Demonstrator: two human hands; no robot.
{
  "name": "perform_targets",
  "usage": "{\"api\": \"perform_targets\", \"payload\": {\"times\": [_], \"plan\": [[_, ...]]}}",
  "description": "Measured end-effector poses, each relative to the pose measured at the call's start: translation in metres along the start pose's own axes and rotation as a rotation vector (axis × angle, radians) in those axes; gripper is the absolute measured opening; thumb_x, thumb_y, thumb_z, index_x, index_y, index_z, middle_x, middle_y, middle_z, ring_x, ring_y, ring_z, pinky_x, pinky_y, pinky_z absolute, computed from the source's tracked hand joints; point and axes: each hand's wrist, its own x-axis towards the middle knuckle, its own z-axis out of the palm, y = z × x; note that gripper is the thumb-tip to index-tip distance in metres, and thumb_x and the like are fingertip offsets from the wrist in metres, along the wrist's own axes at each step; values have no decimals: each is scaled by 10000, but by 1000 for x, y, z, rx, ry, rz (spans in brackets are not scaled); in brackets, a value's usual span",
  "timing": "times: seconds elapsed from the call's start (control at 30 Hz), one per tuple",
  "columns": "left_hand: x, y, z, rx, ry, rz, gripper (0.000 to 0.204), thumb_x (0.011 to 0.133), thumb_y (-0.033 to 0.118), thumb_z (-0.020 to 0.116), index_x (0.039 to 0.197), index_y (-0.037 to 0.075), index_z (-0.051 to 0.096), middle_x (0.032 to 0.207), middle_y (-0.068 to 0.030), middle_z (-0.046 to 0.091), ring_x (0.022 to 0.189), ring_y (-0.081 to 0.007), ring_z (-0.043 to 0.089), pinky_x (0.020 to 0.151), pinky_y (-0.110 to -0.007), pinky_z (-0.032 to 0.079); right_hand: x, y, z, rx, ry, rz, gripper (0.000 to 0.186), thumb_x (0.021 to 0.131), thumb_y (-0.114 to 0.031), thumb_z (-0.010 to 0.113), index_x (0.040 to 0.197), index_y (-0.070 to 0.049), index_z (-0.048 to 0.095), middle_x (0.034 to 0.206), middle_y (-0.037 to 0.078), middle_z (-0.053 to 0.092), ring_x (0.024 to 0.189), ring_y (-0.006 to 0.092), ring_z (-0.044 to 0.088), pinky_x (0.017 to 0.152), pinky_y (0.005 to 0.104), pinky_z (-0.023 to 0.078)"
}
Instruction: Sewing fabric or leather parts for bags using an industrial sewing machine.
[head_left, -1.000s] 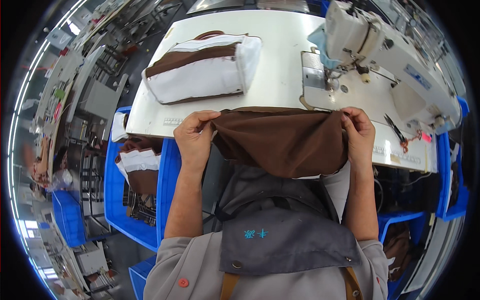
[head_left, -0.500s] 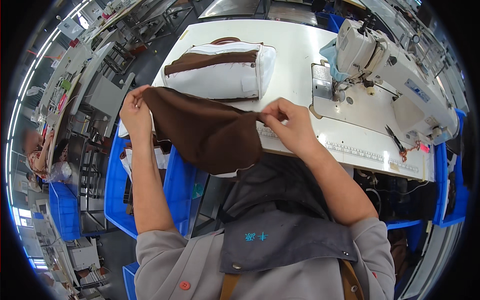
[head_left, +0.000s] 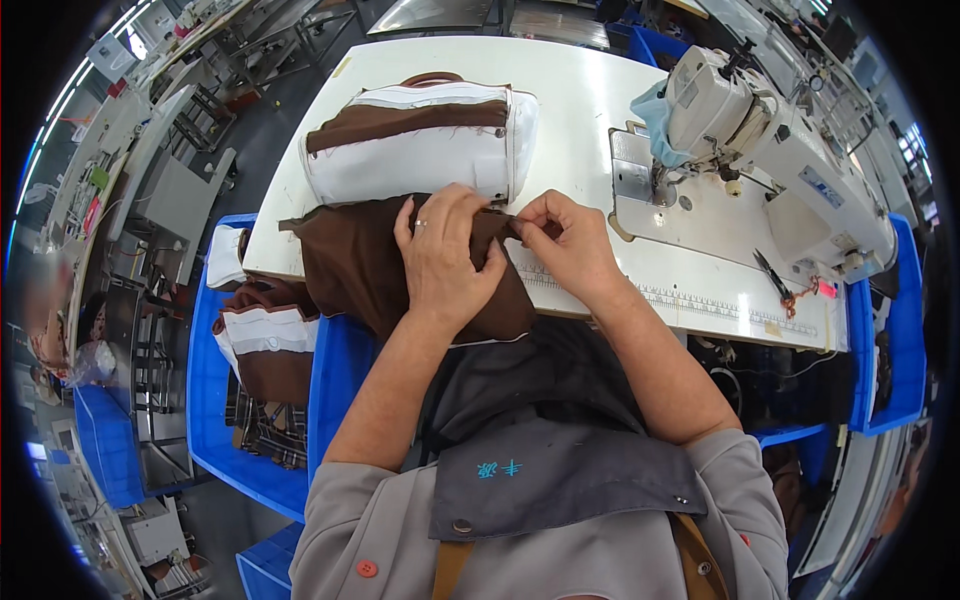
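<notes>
A brown piece of fabric (head_left: 360, 255) lies over the near left edge of the white table, its lower part hanging toward my lap. My left hand (head_left: 445, 260) rests on top of it, fingers spread and thumb apart. At the cloth's upper right corner, my right hand (head_left: 568, 245) pinches the brown fabric between thumb and fingers. Just beyond lies a white and brown bag (head_left: 410, 165), with a brown handle (head_left: 432, 78) at its far side. The cloth's far edge reaches up to the bag.
A sewing machine (head_left: 740, 130) stands on the table (head_left: 570, 90) at right. Thread snips (head_left: 772, 275) lie near the front right, by a ruler strip (head_left: 690, 303). Left of me, a blue bin (head_left: 205, 400) holds brown and white pieces (head_left: 270, 335). Another blue bin (head_left: 905, 340) is far right.
My left hand has let go of the fabric's left corner and moved right onto the cloth. The raised fabric has come down onto the table edge. My right hand keeps its pinch.
</notes>
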Motion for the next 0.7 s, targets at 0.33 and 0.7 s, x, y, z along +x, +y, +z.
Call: {"api": "perform_targets", "payload": {"times": [0.33, 0.7], "plan": [[1, -26, -2, -197, -213, 79, 139, 868, 126, 699, 1002, 95, 714, 989, -50, 723, 989, -247, 660, 1062, -449, 344, 29, -35, 3, -452, 67, -456, 345, 906, -260, 698, 1187, -79, 609, 672, 76, 670, 626, 253, 683, 542, 377, 497], [1, -24, -2, -384, -49, -47, 123, 889, 118, 696, 999, 70, 726, 915, -92, 728, 822, -298, 668, 771, -366, 488, 43, -18, -5, -710, 73, -506, 226, 915, -261, 687, 987, -74, 584, 656, 89, 657, 648, 285, 683, 585, 398, 517]]}}
